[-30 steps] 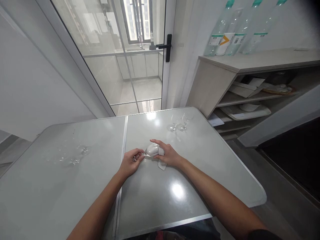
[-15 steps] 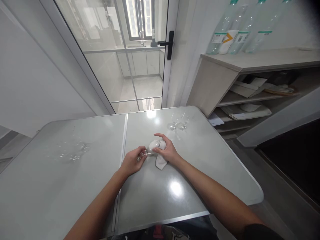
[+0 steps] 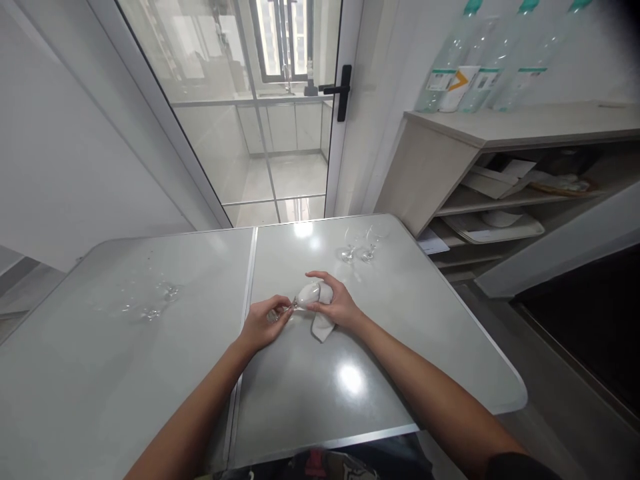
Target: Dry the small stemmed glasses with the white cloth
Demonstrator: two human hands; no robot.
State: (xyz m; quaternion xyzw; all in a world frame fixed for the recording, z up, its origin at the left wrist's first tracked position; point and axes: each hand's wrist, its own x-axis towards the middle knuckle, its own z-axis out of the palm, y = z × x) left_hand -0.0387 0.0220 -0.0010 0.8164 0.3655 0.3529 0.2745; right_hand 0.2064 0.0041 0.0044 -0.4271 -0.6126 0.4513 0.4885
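A clear stemmed glass [image 3: 306,295] lies tilted on its side between my hands, just above the grey table [image 3: 150,373]. My left hand [image 3: 261,327] pinches its stem and foot. My right hand [image 3: 336,303] is closed round the bowl with a white cloth [image 3: 321,324], whose end hangs down onto the table.
Two clear glasses [image 3: 359,247] stand at the table's far right. Two more glasses [image 3: 157,301] are on the left half. A shelf unit [image 3: 480,173] with bottles [image 3: 475,63] on top is at the right, a glass door [image 3: 260,100] behind the table.
My right hand has shifted its grip on the bowl, and the cloth hangs lower than a second ago. The left hand stays on the stem.
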